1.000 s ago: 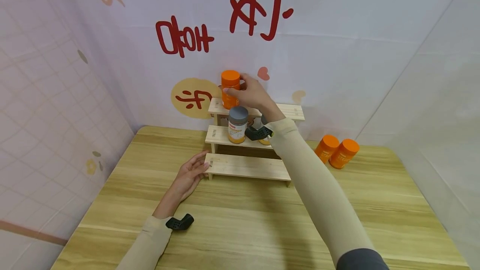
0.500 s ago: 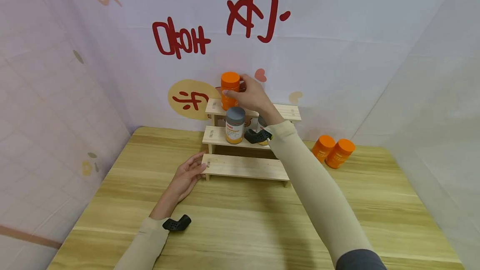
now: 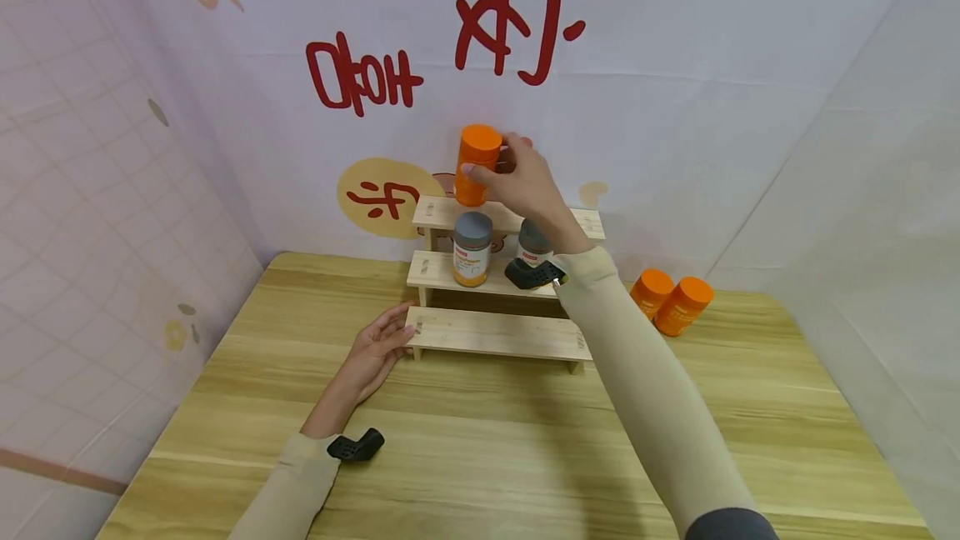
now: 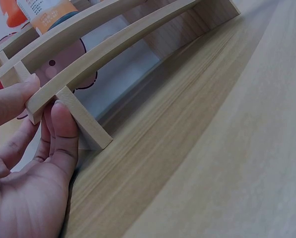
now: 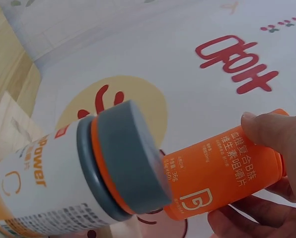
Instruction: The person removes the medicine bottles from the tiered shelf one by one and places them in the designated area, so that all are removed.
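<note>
My right hand [image 3: 525, 182] grips an orange pill bottle [image 3: 477, 167] around its side, over the top step of a wooden three-step shelf [image 3: 495, 332]. A slight tilt shows in the bottle; whether its base touches the board I cannot tell. In the right wrist view, white print covers the orange bottle [image 5: 222, 171]. My left hand [image 4: 38, 173] pinches the left end of the lowest board, thumb above and fingers below. On the middle step stand a grey-lidded white and yellow bottle [image 3: 472, 250] and a similar bottle [image 3: 534, 244], partly hidden by the right wrist.
Two more orange bottles, one nearer [image 3: 682, 307] and one behind it [image 3: 652, 290], stand together on the wooden table [image 3: 465, 457] right of the shelf. Behind rises a white wall cloth [image 3: 675, 132] with red lettering.
My right hand has raised the orange bottle from the left part of the top step and shifted it slightly right. The left hand stays at the lowest board's end.
</note>
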`<state>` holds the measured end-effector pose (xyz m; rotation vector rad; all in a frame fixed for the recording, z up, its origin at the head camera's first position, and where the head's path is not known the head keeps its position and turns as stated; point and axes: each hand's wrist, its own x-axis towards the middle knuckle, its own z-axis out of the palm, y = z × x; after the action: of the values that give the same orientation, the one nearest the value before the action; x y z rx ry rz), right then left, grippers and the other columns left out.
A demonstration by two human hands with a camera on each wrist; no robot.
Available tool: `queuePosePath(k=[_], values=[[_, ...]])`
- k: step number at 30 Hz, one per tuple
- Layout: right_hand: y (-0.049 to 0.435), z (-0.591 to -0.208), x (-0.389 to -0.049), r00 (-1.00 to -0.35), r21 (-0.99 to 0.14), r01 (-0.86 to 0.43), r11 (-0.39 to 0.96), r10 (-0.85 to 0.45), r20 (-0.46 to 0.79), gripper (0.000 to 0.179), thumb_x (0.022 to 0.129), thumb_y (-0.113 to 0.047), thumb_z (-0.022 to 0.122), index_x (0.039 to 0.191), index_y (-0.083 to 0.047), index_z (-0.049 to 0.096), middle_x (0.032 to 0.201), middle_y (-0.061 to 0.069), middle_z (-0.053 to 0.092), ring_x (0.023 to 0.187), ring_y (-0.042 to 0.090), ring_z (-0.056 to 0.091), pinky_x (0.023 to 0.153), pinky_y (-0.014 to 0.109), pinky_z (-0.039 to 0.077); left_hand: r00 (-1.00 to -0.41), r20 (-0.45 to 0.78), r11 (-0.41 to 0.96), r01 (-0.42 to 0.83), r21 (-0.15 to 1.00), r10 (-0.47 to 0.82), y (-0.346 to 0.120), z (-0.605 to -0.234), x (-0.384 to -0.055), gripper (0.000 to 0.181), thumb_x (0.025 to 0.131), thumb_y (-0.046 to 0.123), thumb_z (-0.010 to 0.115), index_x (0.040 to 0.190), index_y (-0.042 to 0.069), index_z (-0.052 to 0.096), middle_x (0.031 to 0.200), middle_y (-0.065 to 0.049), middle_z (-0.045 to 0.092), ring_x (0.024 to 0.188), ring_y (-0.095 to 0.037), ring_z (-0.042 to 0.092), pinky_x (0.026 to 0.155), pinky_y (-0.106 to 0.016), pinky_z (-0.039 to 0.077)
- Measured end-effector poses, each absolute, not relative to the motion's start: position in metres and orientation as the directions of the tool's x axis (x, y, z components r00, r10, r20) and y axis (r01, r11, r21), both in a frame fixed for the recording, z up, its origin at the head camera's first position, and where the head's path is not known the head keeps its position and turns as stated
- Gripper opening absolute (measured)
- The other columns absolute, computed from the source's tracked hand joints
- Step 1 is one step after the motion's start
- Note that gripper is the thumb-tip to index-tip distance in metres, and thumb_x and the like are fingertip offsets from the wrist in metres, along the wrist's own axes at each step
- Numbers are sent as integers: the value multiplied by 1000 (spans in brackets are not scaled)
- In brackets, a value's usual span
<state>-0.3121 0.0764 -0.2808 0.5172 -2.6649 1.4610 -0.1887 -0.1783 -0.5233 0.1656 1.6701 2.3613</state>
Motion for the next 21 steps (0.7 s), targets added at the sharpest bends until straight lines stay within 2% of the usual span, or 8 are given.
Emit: queuePosePath(k=[7, 14, 21], values=[[87, -276, -300, -938, -823, -340, 455, -228, 261, 63, 94, -42, 74, 147, -19, 48, 137, 5, 64, 120, 22, 63, 107, 42, 51, -965, -32, -324, -119, 938, 262, -177, -524, -188, 65, 104, 11, 61, 160, 4, 28, 126, 0, 55, 100, -7, 59, 81, -20, 55], [97, -271, -286, -920, -834, -389, 391, -217, 327, 60, 94, -40, 75, 145, -21, 50, 136, 4, 66, 118, 20, 66, 103, 40, 54, -963, -37, -325, -125, 937, 265, -178, -525, -189, 64, 104, 9, 59, 160, 3, 28, 126, 0, 55, 100, -7, 59, 81, -20, 54], [108, -270, -267, -904, -845, -423, 329, -214, 370, 60, 94, -37, 75, 146, -20, 50, 138, 3, 65, 122, 20, 65, 105, 39, 54, -964, -47, -327, -134, 935, 261, -178, -523, -189, 67, 104, 9, 60, 161, 2, 25, 125, 0, 55, 99, -7, 59, 80, -20, 55]])
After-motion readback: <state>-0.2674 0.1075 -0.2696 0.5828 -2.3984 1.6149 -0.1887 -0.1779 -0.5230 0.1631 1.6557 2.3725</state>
